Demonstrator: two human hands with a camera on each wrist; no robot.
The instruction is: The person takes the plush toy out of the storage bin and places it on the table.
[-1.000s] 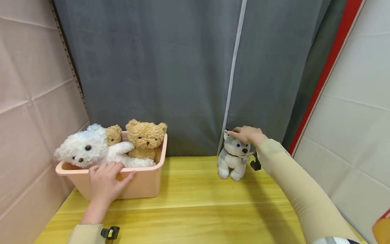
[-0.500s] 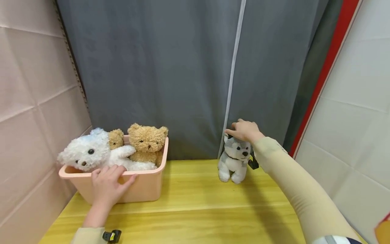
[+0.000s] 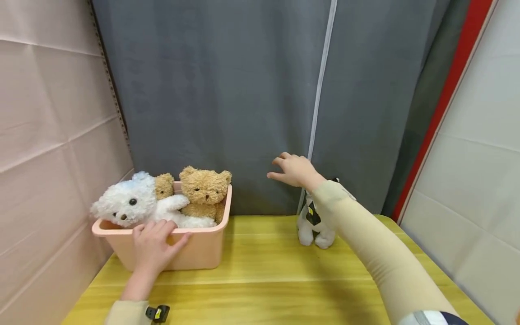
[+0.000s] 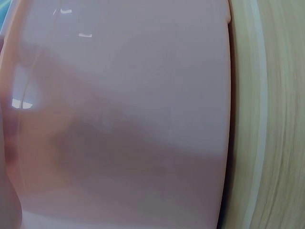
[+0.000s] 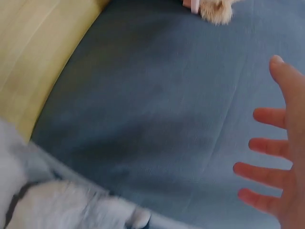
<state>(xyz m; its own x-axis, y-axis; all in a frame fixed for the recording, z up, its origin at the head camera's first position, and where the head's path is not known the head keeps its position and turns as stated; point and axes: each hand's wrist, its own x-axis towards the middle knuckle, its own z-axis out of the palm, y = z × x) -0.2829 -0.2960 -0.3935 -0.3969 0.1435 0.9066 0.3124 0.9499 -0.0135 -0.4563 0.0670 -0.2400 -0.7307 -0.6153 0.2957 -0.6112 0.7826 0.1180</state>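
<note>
A pink storage bin (image 3: 195, 250) stands at the left, filling most of the left wrist view too. My left hand (image 3: 156, 246) grips its front rim, fingers bent over the edge. Inside lie a white teddy bear (image 3: 130, 203) on its side, a tan teddy bear (image 3: 205, 187) sitting upright, and another tan plush (image 3: 164, 185) mostly hidden behind the white one. My right hand (image 3: 295, 170) is in the air with spread fingers and nothing in it. Below its wrist sits a grey and white husky plush (image 3: 323, 239), largely covered by the sleeve; part of the husky plush (image 5: 62, 205) shows in the right wrist view.
The bin and the husky are on a yellow wood-grain table (image 3: 260, 271). A grey curtain (image 3: 223, 99) hangs along its back edge. Pale cloth walls (image 3: 53, 171) close in the left and right sides.
My right hand has lifted off the husky's head and moved left, its forearm now in front of the plush. The left hand stays on the bin's rim. The view has shifted slightly.
</note>
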